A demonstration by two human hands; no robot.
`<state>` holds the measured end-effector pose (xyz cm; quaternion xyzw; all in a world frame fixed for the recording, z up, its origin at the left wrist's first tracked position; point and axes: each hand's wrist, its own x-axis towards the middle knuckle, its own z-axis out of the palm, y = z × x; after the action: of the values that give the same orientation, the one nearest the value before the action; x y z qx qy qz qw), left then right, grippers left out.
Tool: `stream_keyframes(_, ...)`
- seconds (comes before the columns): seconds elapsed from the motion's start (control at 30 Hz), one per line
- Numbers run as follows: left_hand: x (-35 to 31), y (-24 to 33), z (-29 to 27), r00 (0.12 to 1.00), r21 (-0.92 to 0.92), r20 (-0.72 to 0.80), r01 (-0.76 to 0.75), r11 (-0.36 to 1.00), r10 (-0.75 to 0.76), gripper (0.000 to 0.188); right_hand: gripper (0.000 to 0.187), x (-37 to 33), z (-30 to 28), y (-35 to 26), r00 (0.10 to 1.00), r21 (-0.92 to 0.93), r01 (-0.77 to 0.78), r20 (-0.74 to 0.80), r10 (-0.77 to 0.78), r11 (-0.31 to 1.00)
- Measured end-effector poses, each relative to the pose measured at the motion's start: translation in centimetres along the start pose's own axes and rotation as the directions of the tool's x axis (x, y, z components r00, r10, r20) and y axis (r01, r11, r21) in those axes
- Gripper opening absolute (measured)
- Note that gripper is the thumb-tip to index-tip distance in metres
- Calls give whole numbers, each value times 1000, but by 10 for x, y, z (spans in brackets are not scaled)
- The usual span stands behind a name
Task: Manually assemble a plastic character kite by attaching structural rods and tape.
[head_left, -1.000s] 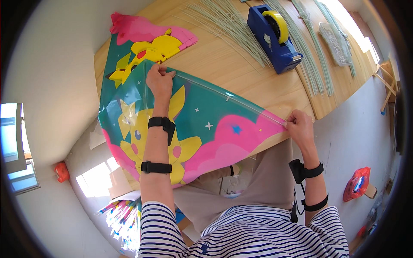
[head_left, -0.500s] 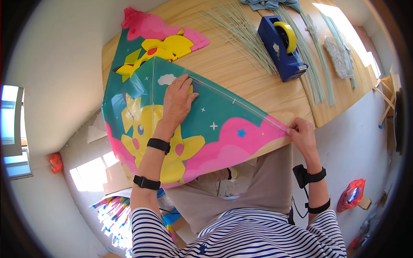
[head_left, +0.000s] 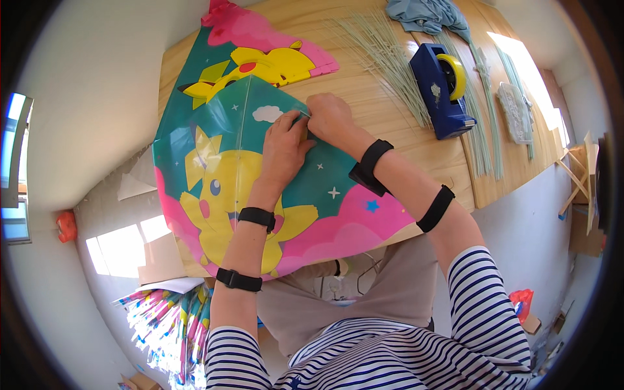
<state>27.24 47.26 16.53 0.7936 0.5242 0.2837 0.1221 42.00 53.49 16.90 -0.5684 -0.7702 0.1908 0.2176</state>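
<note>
A kite sail (head_left: 253, 169) of thin shiny sheet, green and pink with a yellow cartoon figure, lies across the near table edge. My left hand (head_left: 284, 153) rests on it by a white cloud print, fingertips at the upper right edge, thumb apart from the fingers. Against those fingertips, my right hand (head_left: 333, 122) pinches the same edge, fingers closed. What lies between its fingertips is mostly hidden. A second similar printed kite (head_left: 276, 65) lies partly under the first, toward the far left.
On the wooden table (head_left: 390, 156), a blue tape dispenser (head_left: 429, 91) stands beside thin pale rods (head_left: 383, 65). Right of it sits a clear plastic box (head_left: 513, 112); behind is a blue-grey cloth (head_left: 429, 16). A bundle of colourful printed sheets (head_left: 172, 331) hangs low at left.
My right hand has left the kite's right corner and moved up and left along the edge to my left fingertips. My left hand stays near the cloud. The view has shifted slightly.
</note>
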Motion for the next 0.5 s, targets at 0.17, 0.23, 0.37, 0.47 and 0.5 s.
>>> stream_keyframes(0.17, -1, -3, 2, 1000, 8, -7, 4, 1000, -4, 41, 9, -2, 11, 0, 995, -37, 86, -50, -88, 996)
stream_keyframes(0.23, -1, -5, 2, 1000, 15, 0, 6, 1000, -6, 41, 9, -6, 5, 0, 995, -58, 101, -22, -102, 993)
stream_keyframes(0.37, -2, -6, 3, 1000, 39, -1, -10, 999, 10, 43, 10, -41, -24, 14, 993, -150, 13, 118, 5, 989)
stream_keyframes(0.47, -2, -5, 3, 1000, 60, -6, -22, 998, 23, 44, 10, -75, -42, 29, 985, -235, -29, 158, 68, 971)
stream_keyframes(0.5, -1, -5, 3, 999, 67, -8, -30, 997, 31, 44, 10, -83, -47, 33, 986, -225, -47, 147, 82, 973)
